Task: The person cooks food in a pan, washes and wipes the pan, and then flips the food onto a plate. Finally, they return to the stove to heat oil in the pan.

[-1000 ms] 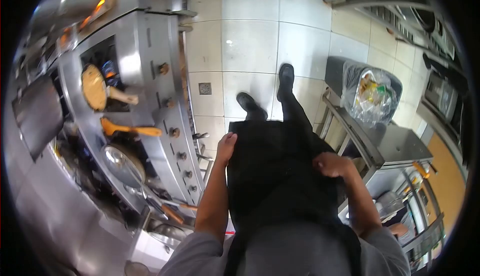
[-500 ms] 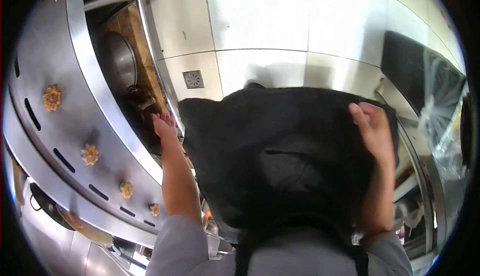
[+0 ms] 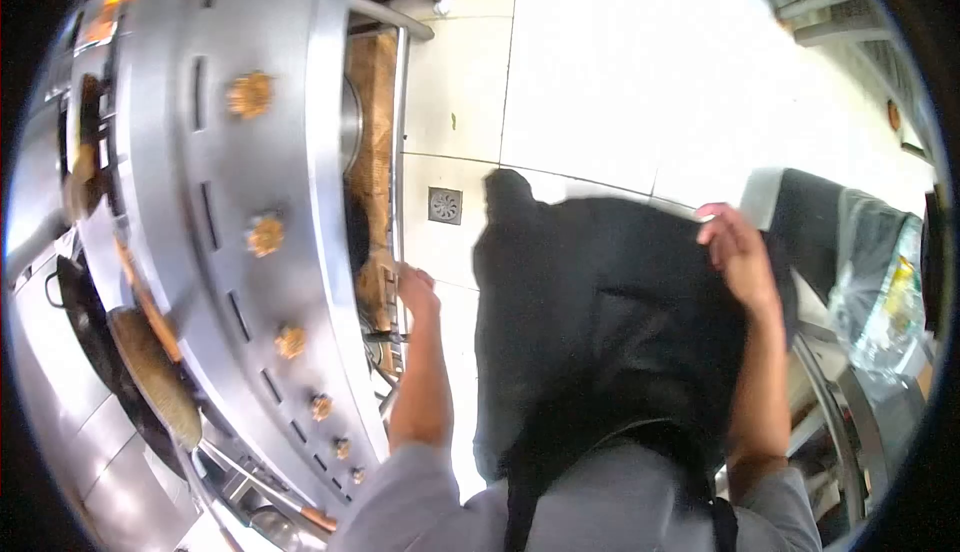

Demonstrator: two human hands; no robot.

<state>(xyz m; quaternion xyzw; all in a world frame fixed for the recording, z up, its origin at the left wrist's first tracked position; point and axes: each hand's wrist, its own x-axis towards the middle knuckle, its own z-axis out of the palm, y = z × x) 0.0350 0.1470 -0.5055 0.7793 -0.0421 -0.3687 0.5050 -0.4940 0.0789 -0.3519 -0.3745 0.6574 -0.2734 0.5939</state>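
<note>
My left hand hangs beside the wooden lower shelf under the steel stove. Its fingers are loosely bent, and I see nothing in them. On the other side, my right hand hovers over the edge of my black apron. The fingers of that hand are relaxed, slightly curled and apart, with no object visible in them. Part of a round metal pot shows on the shelf, mostly hidden by the stove front.
Along my left runs the stove's steel front with several worn knobs. A wok and a brush-like or flat tool lie beyond it. A floor drain is ahead. To the right hangs a clear plastic bag.
My view has turned left, bringing more of the stove and its flames into sight. My left hand has drawn back from the shelf, its fingers more bent. My right hand stays raised.
</note>
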